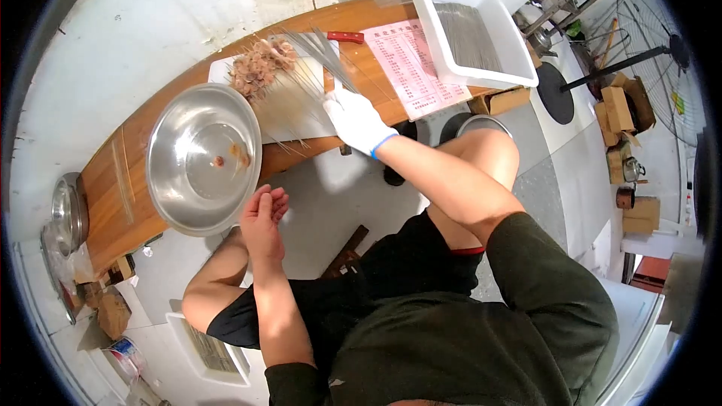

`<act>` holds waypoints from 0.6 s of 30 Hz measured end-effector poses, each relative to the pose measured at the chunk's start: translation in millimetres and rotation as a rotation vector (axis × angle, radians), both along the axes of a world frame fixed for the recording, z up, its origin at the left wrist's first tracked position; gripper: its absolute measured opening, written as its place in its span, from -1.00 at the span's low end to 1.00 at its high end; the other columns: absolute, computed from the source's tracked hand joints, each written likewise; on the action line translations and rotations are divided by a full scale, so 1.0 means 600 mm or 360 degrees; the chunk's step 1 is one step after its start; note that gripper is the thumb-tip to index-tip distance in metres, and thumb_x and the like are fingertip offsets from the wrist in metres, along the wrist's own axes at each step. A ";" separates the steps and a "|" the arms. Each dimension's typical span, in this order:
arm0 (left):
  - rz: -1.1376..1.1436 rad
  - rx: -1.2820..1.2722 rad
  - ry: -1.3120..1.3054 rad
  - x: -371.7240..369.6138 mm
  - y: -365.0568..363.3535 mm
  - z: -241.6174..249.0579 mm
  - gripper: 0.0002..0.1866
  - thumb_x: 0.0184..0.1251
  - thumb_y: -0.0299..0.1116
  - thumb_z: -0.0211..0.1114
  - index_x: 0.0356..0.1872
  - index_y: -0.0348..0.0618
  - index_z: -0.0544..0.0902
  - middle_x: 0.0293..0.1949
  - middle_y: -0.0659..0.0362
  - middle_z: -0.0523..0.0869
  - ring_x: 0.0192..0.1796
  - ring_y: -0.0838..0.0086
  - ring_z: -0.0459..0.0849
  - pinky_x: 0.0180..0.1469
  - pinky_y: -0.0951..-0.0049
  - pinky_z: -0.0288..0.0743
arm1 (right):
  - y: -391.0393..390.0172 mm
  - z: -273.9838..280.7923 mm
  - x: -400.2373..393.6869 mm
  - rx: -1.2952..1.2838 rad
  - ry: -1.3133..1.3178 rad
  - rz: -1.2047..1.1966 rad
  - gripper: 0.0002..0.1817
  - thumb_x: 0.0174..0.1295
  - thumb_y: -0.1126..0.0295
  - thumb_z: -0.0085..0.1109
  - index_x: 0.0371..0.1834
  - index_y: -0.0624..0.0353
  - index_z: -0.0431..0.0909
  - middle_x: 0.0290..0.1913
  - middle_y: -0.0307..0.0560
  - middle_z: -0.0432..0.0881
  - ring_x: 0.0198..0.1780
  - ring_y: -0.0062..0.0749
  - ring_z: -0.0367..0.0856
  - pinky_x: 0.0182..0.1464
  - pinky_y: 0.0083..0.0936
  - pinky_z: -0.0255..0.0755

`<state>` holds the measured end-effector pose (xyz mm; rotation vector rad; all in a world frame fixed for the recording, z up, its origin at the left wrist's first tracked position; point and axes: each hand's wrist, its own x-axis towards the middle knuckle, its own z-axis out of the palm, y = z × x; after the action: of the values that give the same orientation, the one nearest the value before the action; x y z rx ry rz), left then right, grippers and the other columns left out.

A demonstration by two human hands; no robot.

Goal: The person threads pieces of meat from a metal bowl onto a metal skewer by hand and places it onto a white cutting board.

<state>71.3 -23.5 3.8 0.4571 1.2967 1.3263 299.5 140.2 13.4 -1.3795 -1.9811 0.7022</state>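
My right hand (pixel 353 119), in a white glove with a blue cuff edge, is over the near right edge of the white cutting board (pixel 295 114). Its fingers are closed beside a fan of thin metal skewers (pixel 331 59); what they grip is hidden. A pile of skewered meat pieces (pixel 258 68) lies on the board's far left part. My left hand (pixel 265 218) is bare, palm up and loosely curled, thumb apart, with nothing visible in it. It is by the near rim of a large steel bowl (pixel 169 173), in which a few small meat scraps (pixel 239 155) lie.
A knife with a red handle (pixel 346 37) lies behind the board. Right of it are a pink printed sheet (pixel 410 64) and a white bin (pixel 519 68) full of skewers. Stacked steel bowls (pixel 68 214) stand far left. A floor fan (pixel 617 68) is at right.
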 end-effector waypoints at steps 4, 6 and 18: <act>0.0018 -0.0027 0.0006 -0.001 0.001 0.009 -0.75 0.50 -0.36 0.14 0.05 -0.28 0.55 -0.14 0.04 0.72 -0.16 0.39 0.71 -0.07 0.41 0.63 | 0.083 -0.029 -0.056 -0.0064 -0.0046 -0.0034 -0.70 0.30 0.24 -0.08 -0.11 0.16 0.56 -0.10 0.27 0.64 0.00 0.21 0.59 0.09 -0.06 0.42; 0.0034 -0.0023 -0.0007 -0.003 0.004 0.017 -0.76 0.50 -0.36 0.13 0.04 -0.30 0.55 -0.16 0.04 0.72 -0.17 0.39 0.71 -0.08 0.42 0.62 | 0.102 -0.036 -0.081 -0.0227 -0.0265 -0.0085 -0.69 0.28 0.27 -0.08 -0.05 0.14 0.57 -0.11 0.28 0.65 0.01 0.20 0.59 0.10 -0.07 0.42; -0.0017 -0.0013 -0.0094 0.003 0.011 0.007 -0.76 0.50 -0.34 0.13 0.04 -0.25 0.57 -0.15 0.07 0.73 -0.15 0.38 0.70 -0.10 0.43 0.60 | 0.067 -0.043 -0.048 0.0053 -0.0609 0.0066 -0.59 0.33 0.14 -0.07 0.12 0.14 0.48 -0.15 0.26 0.63 -0.06 0.13 0.61 0.09 -0.11 0.46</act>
<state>73.2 -17.0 8.0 0.4156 1.2491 1.3159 270.7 180.6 -12.6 -1.5461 -2.3076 0.4435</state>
